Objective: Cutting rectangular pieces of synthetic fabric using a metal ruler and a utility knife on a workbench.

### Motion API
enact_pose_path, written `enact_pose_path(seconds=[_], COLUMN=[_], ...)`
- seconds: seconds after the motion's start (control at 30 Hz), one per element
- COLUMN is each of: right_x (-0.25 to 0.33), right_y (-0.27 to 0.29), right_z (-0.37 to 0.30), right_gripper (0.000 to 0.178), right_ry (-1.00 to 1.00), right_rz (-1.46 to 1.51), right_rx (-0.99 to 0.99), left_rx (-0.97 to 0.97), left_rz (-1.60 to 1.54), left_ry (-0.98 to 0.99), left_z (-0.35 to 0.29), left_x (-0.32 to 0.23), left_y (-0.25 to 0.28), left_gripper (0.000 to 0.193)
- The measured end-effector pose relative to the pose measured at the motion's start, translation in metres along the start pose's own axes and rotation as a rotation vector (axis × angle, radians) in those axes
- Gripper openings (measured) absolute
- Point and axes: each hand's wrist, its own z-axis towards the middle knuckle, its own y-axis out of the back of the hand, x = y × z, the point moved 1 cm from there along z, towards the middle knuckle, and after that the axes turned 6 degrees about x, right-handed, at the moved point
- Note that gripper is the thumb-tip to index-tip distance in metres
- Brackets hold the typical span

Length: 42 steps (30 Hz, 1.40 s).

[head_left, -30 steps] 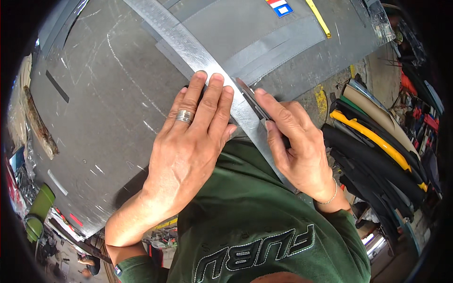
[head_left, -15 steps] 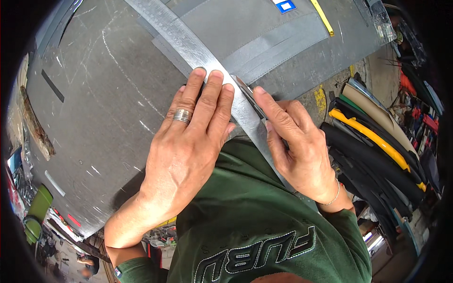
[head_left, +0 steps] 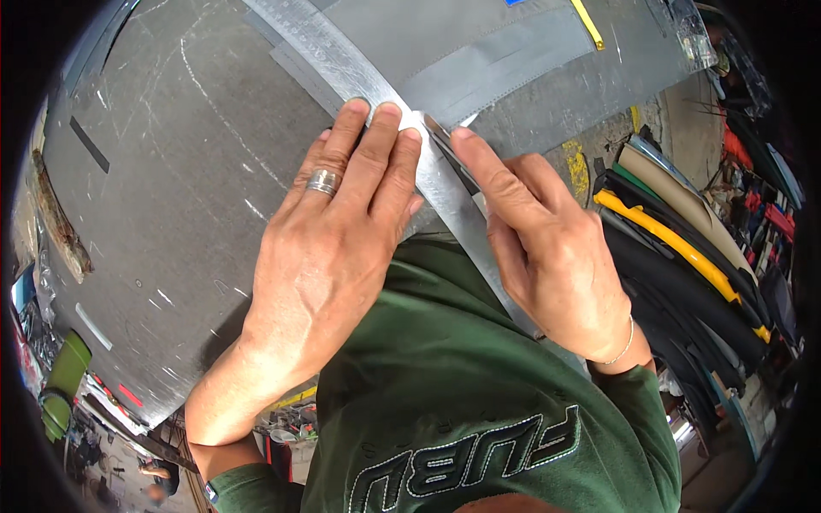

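Note:
My left hand [head_left: 329, 235] lies with its fingers stretched out on a long steel ruler [head_left: 342, 68], a ring on one finger. The ruler runs slantwise across grey sheet material [head_left: 393, 34] and on toward my body. In my right hand [head_left: 552, 248] is a slim knife [head_left: 449, 150], its index finger laid along the top. The blade's tip rests close to the ruler's right edge, just right of my left fingertips. A stitched grey strip [head_left: 505, 68] reaches away from the blade to the upper right. Most of the knife's handle is hidden in my palm.
The scratched dark tabletop [head_left: 171, 214] carries a small black strip [head_left: 89, 145] at the left. A yellow measuring tape [head_left: 587, 24] lies at the top. Rolls of black and beige material [head_left: 684, 179] stand on the right, with a yellow piece [head_left: 667, 239] among them.
The view has shifted, so tabletop, ruler and both hands appear higher. Beside my right index fingertip, a small pale spot now shows at the grey strip's edge. Both hands keep their hold.

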Motion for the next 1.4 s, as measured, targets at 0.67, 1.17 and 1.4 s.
enact_pose_path(seconds=[0.67,1.17,1.4], right_x=[-0.001,-0.093,-0.141], right_y=[0.001,0.055,0.072], right_z=[-0.007,-0.007,0.039], right_gripper=[0.075,0.123,0.114], right_ry=[-0.019,0.291,0.626], right_rz=[-0.031,1.744,1.338], right_rx=[0.032,0.225,0.301], left_rx=[-0.047,-0.087,-0.124], left_rz=[0.014,-0.006,0.041], left_ry=[0.013,0.002,0.029], left_z=[0.0,-0.002,-0.006], left_x=[-0.002,-0.003,-0.004], left_y=[-0.003,-0.005,-0.01], left_gripper=[0.042,0.041,0.037])
